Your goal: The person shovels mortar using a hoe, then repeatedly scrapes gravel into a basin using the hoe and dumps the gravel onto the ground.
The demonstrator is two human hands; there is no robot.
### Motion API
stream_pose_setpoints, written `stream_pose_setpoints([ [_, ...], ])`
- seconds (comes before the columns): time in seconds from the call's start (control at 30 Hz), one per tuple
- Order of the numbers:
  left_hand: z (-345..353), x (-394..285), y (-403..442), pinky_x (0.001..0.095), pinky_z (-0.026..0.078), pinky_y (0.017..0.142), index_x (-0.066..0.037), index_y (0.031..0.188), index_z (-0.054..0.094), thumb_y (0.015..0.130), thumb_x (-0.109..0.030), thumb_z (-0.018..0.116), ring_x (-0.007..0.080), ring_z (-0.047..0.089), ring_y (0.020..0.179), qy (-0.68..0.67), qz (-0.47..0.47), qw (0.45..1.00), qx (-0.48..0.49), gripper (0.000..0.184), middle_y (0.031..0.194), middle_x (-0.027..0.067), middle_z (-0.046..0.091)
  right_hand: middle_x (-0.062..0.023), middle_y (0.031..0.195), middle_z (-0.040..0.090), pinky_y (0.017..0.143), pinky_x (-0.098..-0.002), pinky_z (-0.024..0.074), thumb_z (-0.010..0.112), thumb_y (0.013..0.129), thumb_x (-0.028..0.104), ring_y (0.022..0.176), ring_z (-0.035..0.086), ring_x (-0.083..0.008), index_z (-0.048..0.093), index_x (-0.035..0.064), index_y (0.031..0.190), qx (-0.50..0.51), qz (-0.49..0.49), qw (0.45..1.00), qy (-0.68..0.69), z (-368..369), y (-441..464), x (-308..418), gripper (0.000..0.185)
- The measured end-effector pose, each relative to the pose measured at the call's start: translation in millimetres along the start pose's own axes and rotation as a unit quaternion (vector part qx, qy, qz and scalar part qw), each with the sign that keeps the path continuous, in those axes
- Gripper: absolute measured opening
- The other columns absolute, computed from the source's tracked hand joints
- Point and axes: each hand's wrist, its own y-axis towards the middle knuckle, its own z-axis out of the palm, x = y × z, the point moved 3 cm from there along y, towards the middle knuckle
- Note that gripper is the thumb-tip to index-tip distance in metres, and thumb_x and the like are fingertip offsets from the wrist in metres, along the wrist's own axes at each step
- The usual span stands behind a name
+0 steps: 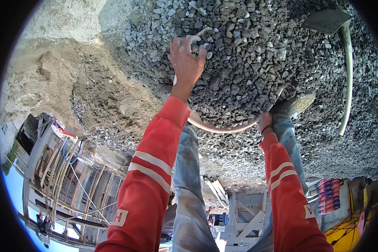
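Observation:
A round basin (224,129) with a pale pinkish rim lies in the gravel, heaped with grey crushed stone (235,80). My left hand (187,61) is over the basin's left side, palm down. Its fingers are bent, with a gap between thumb and forefinger, and I see nothing held in them. The fingertips are close to or touching the stones. At the near right, my right hand (265,122) is closed on the basin's rim beside my leg, its fingers partly hidden.
A hoe (346,80) with a metal blade and wooden handle lies on the gravel pile at right. Sandy ground (101,84) is at left. My jeans-clad legs (187,168) stand close to the basin. Scaffold poles (63,172) and stacked bags (329,195) appear inverted below.

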Motion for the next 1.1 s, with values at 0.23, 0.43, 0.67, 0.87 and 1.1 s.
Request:
stream_pose_setpoints([
  [0.23, 63, -71, 34, 0.0477, 0.038, 0.083, -0.015, 0.108, 0.062, 0.077, -0.033, 0.065, 0.0293, 0.047, 0.104, 0.093, 0.144, 0.985, 0.018, 0.035, 0.109, 0.0078, 0.048, -0.0029, 0.061, 0.047, 0.046, -0.0311, 0.0337, 0.059, 0.075, 0.022, 0.052, 0.044, -0.0153, 0.057, 0.0056, 0.077, -0.002, 0.008, 1.0, 0.002, 3, -4, 4, 0.017],
  [0.43, 60, -77, 23, 0.0498, 0.035, 0.089, -0.009, 0.096, 0.059, 0.07, -0.024, 0.07, 0.0311, 0.05, 0.102, 0.076, 0.174, 0.981, 0.032, 0.032, 0.1, 0.0071, 0.056, -0.0069, 0.067, 0.053, 0.053, -0.0341, 0.0381, 0.061, 0.074, 0.028, 0.058, 0.049, -0.0183, 0.058, -0.0007, 0.08, 0.023, -0.04, 0.998, -0.04, -11, 44, -32, 0.029],
  [0.67, 55, -78, 20, 0.0388, 0.045, 0.078, -0.009, 0.105, 0.056, 0.066, -0.009, 0.069, 0.0227, 0.058, 0.084, -0.183, 0.095, 0.973, 0.105, 0.041, 0.093, 0.0064, 0.058, -0.0035, 0.059, 0.049, 0.044, -0.0321, 0.0331, 0.058, 0.072, 0.027, 0.049, 0.045, -0.0161, 0.058, 0.0054, 0.073, -0.015, -0.085, 0.992, -0.097, -10, 42, -27, 0.022],
  [0.87, 22, -86, 18, 0.0249, 0.049, 0.074, 0.001, 0.109, 0.054, 0.074, -0.008, 0.069, 0.0148, 0.06, 0.086, -0.537, -0.032, 0.842, 0.039, 0.039, 0.095, 0.0101, 0.061, -0.005, 0.06, 0.049, 0.047, -0.0335, 0.0351, 0.058, 0.07, 0.03, 0.052, 0.046, -0.0184, 0.058, 0.0031, 0.075, -0.026, -0.086, 0.987, -0.136, -18, 54, -36, 0.028],
  [1.1, 16, 62, 8, 0.0334, 0.051, 0.072, 0.002, 0.104, 0.058, 0.079, -0.016, 0.066, 0.0239, 0.063, 0.087, -0.165, -0.193, 0.967, -0.011, 0.031, 0.102, 0.0202, 0.061, -0.0115, 0.069, 0.057, 0.06, -0.0395, 0.0405, 0.056, 0.072, 0.031, 0.062, 0.049, -0.0244, 0.06, -0.0052, 0.084, -0.013, -0.08, 0.987, -0.141, -7, 28, -15, 0.039],
])
